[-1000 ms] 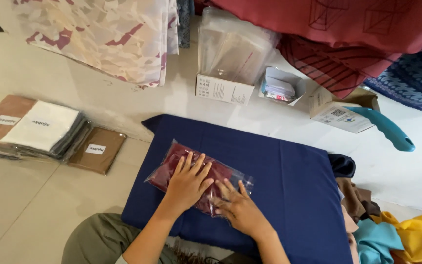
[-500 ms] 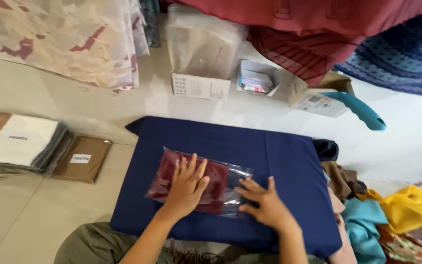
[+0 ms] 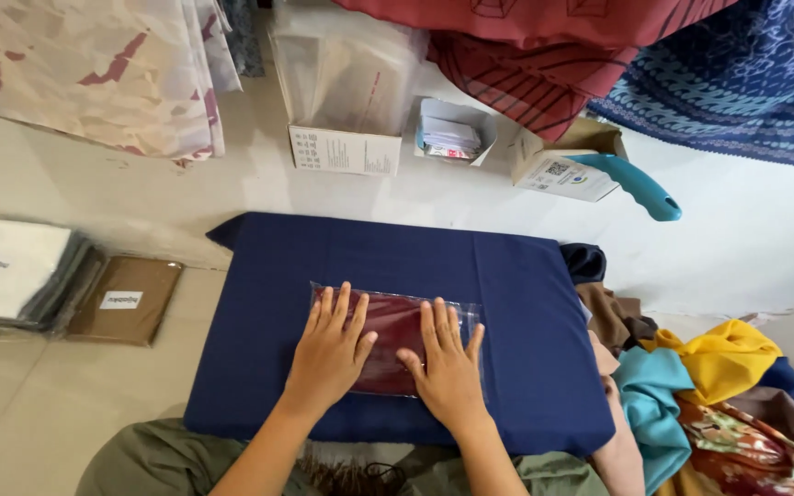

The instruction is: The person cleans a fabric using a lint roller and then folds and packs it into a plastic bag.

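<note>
Both hands lie flat and spread, side by side with a small gap between them, on a clear plastic bag [image 3: 395,338] that holds a folded dark red cloth; they clamp on nothing, the palms simply press down. The left hand [image 3: 331,354] covers the bag's left half and the right hand [image 3: 448,367] its right half, fingers pointing away from the body. The bag sits near the middle of a navy blue cloth-covered board [image 3: 259,276] laid on the pale floor. To do this pressing well, it seems best to keep the palms level and smooth outward from the centre so trapped air leaves through the open end and the cloth inside stays square, without creasing the plastic. At the far left lie a stack of packed cloths [image 3: 11,276] and a brown flat packet [image 3: 126,301]. Beyond the board stand a box of clear bags [image 3: 346,147] and a small open box of cards [image 3: 452,133], with a teal-handled tool [image 3: 631,184] resting on a carton. A heap of coloured fabrics [image 3: 719,386] lies to the right.
</note>
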